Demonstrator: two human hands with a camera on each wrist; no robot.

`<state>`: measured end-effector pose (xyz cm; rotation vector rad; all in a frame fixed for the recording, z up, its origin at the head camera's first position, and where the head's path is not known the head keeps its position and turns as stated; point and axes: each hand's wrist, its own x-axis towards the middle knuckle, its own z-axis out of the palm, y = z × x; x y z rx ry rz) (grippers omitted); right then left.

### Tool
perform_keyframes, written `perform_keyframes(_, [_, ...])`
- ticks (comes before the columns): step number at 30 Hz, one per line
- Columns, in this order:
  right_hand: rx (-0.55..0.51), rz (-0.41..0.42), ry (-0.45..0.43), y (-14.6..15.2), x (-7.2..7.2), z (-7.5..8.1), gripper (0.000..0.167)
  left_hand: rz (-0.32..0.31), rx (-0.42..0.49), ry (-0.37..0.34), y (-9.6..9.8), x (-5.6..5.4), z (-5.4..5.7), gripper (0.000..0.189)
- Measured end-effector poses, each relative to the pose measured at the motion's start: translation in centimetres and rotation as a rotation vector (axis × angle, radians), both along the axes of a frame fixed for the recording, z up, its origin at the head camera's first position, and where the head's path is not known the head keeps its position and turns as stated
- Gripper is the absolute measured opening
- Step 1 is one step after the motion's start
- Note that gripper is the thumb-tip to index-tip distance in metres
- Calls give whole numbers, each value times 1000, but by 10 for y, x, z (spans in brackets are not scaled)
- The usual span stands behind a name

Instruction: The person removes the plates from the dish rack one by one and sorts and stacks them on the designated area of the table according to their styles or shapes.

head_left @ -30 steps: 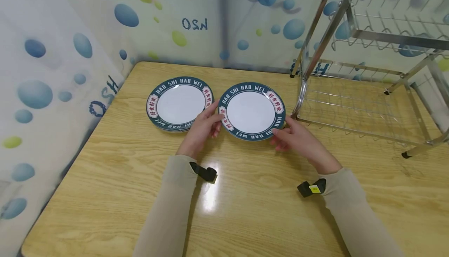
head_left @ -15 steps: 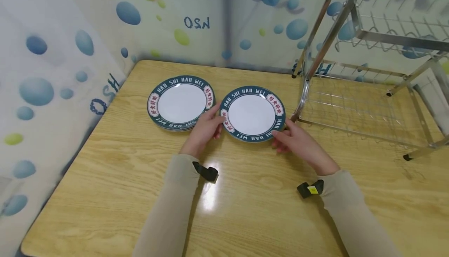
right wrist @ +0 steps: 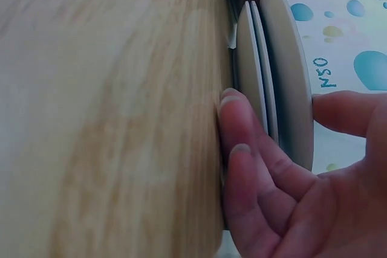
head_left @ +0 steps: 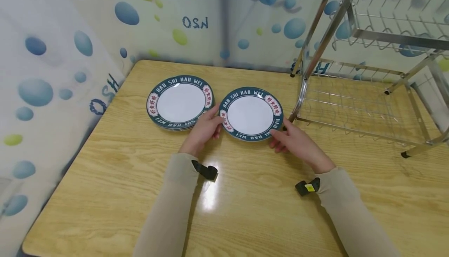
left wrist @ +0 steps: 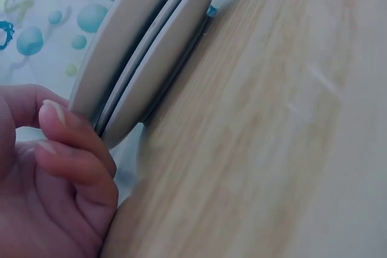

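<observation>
A white plate (head_left: 250,113) with a dark green lettered rim is held level between both hands. My left hand (head_left: 203,130) grips its left edge, thumb over the rim. Opposite it, my right hand (head_left: 296,144) grips the lower right edge, thumb on top and fingers below, as the right wrist view shows. In both wrist views more plates (left wrist: 160,58) appear edge-on, close under the top plate (right wrist: 290,83), near the fingers. Left of the left hand rests a stack of matching plates (head_left: 180,103) on the table, its right edge partly covered by that hand.
The wooden table (head_left: 245,210) runs back to a patterned wall covering (head_left: 203,50) with blue and green dots. A metal wire rack (head_left: 350,105) with tiers stands at the right, its near left foot close to my right hand.
Both hands have brought the gripped plate slightly down toward the table and nearer to me. The left stack stays in place, and the grip is the same.
</observation>
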<state>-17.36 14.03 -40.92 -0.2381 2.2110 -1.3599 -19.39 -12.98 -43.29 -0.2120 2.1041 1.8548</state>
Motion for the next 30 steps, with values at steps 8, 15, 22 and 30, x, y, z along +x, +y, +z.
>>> perform_keyframes(8, [28,-2,10,0,-1,-7,62,-4,-26,-18,-1,0,-1,54])
perform_keyframes(15, [38,-13,29,-1,0,-7,60,-2,-55,9,0,0,-3,53])
perform_keyframes(22, [62,-22,33,0,-1,-6,55,-9,-49,3,3,1,-2,54])
perform_keyframes(30, [58,-29,51,0,-1,-13,50,-17,-34,12,1,2,-3,55])
